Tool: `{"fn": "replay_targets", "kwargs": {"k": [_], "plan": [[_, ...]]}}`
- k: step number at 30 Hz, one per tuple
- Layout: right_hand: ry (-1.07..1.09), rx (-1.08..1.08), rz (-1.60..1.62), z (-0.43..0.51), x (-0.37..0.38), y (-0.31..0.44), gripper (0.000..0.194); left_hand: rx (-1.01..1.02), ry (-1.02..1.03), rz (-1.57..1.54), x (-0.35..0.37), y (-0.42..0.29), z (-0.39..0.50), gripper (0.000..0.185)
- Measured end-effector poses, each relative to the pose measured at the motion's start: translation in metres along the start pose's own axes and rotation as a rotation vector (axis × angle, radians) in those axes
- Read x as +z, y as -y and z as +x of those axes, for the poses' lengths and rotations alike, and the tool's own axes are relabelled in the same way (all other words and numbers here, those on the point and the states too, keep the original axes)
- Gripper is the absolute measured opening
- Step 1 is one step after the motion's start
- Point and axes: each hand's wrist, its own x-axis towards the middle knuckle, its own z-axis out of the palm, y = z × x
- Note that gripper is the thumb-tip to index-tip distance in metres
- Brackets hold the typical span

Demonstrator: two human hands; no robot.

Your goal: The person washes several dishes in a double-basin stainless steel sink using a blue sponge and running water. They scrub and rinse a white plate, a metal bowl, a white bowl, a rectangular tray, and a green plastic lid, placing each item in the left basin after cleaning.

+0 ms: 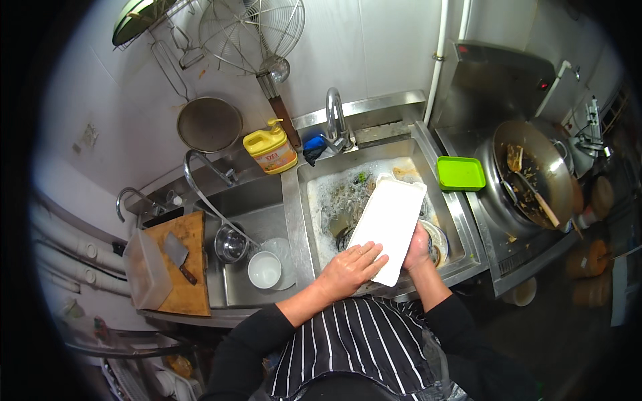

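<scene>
A white rectangular plastic tray or lid (386,220) is tilted above the soapy water of the right sink basin (451,238). My right hand (417,248) grips its right long edge. Across the near left part of its face lies my left hand (348,268), fingers extended and slightly apart; whether anything is under the palm is hidden. Beneath, grey suds (341,185) cover dishes that show only in part. Stacked plates (435,240) stick out of the water beside my right hand.
Left basin: a white bowl (265,269) and metal pot (230,243). A cleaver (176,250) lies on the wooden board (195,280). Behind are a yellow detergent jug (271,150) and faucet (335,115). Rightward sit a green plastic box (460,174) and a wok (531,175) with a ladle.
</scene>
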Motion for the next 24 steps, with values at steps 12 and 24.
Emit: {"fn": "replay_targets", "kwargs": {"k": [12, 24], "plan": [[-0.206, 0.019, -0.286, 0.017, -0.029, -0.013, 0.046, 0.005, -0.002, 0.098, 0.001, 0.002, -0.028, 0.038], [-0.194, 0.258, -0.515, 0.005, 0.002, -0.054, 0.055, -0.744, -0.188, -0.362, 0.054, 0.044, -0.031, 0.034]]}}
